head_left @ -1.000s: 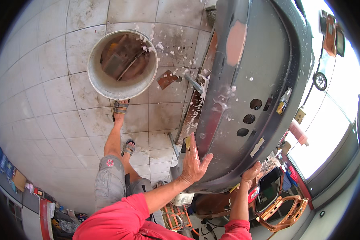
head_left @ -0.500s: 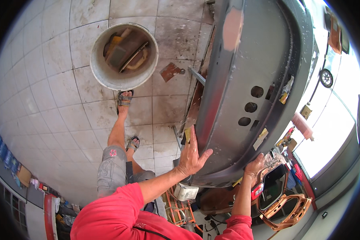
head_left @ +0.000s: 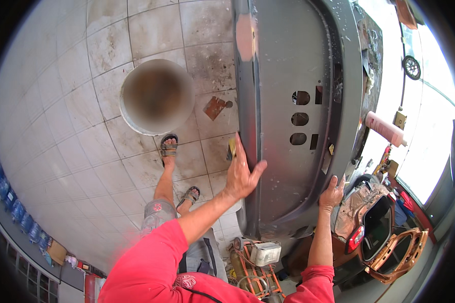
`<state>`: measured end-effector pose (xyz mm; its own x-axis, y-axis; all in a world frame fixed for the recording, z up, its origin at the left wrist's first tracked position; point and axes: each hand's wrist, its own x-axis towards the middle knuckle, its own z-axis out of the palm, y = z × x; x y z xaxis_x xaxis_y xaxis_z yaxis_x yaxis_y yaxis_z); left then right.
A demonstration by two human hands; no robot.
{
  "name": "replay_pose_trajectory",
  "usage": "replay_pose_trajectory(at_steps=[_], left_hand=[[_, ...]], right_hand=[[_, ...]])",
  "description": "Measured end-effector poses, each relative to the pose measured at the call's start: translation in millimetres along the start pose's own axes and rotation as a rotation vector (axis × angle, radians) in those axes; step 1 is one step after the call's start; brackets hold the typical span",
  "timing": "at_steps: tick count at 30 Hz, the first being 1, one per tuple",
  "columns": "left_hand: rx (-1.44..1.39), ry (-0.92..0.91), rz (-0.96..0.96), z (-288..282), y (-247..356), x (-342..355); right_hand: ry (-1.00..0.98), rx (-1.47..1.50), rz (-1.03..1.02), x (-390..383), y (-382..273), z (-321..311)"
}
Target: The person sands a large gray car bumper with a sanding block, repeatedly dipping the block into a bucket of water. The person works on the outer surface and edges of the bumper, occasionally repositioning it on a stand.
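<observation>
A large dark grey car body panel [head_left: 288,65] stretches away from me, with several cutouts and a pinkish patch on its left edge. My left hand [head_left: 241,174] grips that edge near the close end, fingers along the outer side and thumb over the surface. A small yellow pad [head_left: 231,149] shows beside its fingers; how it is held is partly hidden. My right hand [head_left: 332,194] is closed on the opposite edge, its fingers partly out of sight beneath.
A round bucket [head_left: 129,118] stands left on the tiled floor, its inside blurred. A reddish-brown flat piece [head_left: 215,107] lies nearby. A worktop [head_left: 371,45] and a pink bottle [head_left: 384,129] are on the right. An orange frame cart [head_left: 258,278] stands close to me.
The panel has shifted left over its support with both hands on it, covering the support bars on that side and baring the worktop on the right. My view has turned too.
</observation>
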<state>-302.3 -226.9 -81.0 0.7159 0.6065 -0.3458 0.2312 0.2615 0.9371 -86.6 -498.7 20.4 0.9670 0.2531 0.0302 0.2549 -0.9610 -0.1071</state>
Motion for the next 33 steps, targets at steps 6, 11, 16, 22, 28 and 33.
replay_pose_trajectory(at_steps=[6,11,16,22,28,33], left_hand=[[0.152,0.188,0.220,-47,23,212],[0.893,0.292,0.918,-80,7,256],[0.704,-0.380,0.833,-87,-13,115],[1.182,-0.051,1.160,-172,42,360],[0.989,-0.194,1.010,-119,43,272],[0.988,-0.573,1.013,-147,52,284]], right_hand=[[0.014,0.035,-0.042,4,-8,0],[-0.045,0.072,0.011,7,-17,-3],[-0.040,0.112,0.008,-1,-5,-2],[-0.070,0.223,0.016,9,-9,0],[-0.072,0.130,0.037,0,-16,-4],[-0.037,0.152,0.015,-3,-11,-5]])
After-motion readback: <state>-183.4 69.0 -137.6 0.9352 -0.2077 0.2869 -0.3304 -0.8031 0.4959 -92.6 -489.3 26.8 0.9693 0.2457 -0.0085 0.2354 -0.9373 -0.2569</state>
